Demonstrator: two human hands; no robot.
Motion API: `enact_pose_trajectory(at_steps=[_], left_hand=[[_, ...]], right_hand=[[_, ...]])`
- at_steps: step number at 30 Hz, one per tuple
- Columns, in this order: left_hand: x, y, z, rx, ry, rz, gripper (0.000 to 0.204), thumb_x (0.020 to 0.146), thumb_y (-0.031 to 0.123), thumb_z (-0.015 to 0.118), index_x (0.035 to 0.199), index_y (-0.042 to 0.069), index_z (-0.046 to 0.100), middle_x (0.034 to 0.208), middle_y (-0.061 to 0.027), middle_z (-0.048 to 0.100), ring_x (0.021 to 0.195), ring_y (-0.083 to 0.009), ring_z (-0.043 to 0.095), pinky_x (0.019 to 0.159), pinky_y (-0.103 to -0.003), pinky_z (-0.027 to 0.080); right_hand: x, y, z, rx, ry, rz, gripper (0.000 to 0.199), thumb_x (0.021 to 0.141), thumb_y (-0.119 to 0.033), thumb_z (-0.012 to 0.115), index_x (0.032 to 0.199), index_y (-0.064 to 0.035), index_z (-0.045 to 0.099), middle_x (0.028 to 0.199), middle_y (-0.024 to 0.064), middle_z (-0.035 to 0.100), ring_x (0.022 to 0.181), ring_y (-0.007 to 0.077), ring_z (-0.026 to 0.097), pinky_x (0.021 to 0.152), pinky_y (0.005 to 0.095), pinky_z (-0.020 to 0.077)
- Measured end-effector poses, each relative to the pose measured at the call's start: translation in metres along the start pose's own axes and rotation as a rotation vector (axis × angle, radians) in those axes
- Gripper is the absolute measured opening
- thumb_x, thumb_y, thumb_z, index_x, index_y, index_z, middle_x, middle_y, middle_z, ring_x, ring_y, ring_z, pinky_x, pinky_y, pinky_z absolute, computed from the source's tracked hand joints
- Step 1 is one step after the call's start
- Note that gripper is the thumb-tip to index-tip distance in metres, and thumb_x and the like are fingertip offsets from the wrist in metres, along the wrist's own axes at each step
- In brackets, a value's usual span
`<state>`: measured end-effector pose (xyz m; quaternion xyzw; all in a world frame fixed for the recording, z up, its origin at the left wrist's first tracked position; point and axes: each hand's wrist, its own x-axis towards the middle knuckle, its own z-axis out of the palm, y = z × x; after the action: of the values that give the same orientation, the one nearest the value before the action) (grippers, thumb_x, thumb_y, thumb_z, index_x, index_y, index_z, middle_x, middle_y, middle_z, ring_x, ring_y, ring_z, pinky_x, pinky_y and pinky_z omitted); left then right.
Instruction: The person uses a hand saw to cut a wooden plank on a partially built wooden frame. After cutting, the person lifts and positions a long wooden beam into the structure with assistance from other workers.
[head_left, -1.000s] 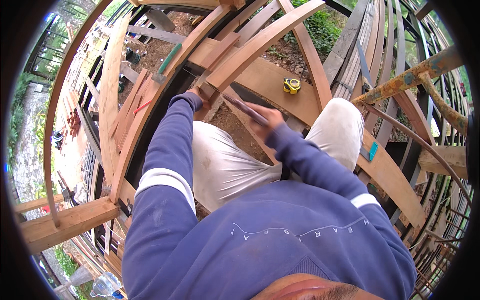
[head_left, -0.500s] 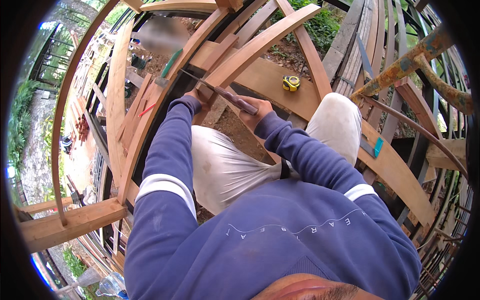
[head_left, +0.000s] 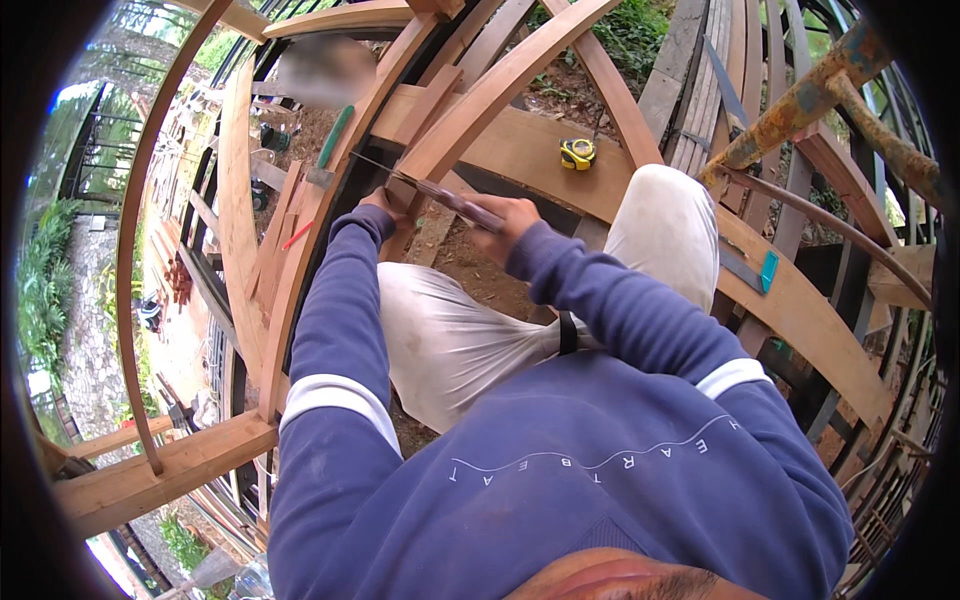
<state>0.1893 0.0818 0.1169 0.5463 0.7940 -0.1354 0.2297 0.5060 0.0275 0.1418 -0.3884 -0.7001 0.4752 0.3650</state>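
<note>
"How are the hands set?"
"The right hand [head_left: 512, 222] has its fingers closed around the handsaw's [head_left: 452, 200] handle, forearm angled inward, the blade lying across the near end of a curved beam [head_left: 500, 90]. The left hand [head_left: 388, 204] is at that same end, arm reaching forward; I can't tell how its fingers sit."

"And the surfaces?"
"A wide board [head_left: 520, 150] carries a yellow tape measure [head_left: 577, 154] near its far edge. On the right-hand plank [head_left: 830, 340], a teal-handled square [head_left: 768, 272] lies by the outer edge."

"Farther off?"
"A rusty pipe [head_left: 790, 115] at right, green plants [head_left: 630, 40] ahead, and a stony path [head_left: 95, 300] far left."
</note>
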Motion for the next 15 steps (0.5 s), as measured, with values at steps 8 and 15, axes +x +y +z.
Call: enact_pose_trajectory(at_steps=[8, 15], left_hand=[[0.005, -0.007, 0.004, -0.009, 0.025, 0.003, 0.097, 0.056, 0.047, 0.093, 0.134, 0.001, 0.058, 0.132, -0.0232, 0.066, 0.126, -0.0354, 0.063, 0.109, -0.039, 0.049], [0.000, -0.016, 0.013, 0.000, 0.042, -0.007, 0.091, 0.057, 0.046, 0.092, 0.129, 0.001, 0.059, 0.129, -0.0237, 0.067, 0.124, -0.0361, 0.064, 0.107, -0.039, 0.050]], right_hand=[[-0.062, -0.019, -0.038, 0.065, -0.012, 0.153, 0.049, 0.081, -0.006, 0.069, 0.130, -0.0112, 0.069, 0.097, 0.0232, 0.073, 0.089, 0.0336, 0.076, 0.078, 0.0388, 0.0588], [-0.055, -0.013, -0.021, 0.070, -0.009, 0.116, 0.049, 0.082, -0.004, 0.069, 0.130, -0.0113, 0.069, 0.097, 0.0210, 0.075, 0.088, 0.0319, 0.077, 0.079, 0.0369, 0.0590]])
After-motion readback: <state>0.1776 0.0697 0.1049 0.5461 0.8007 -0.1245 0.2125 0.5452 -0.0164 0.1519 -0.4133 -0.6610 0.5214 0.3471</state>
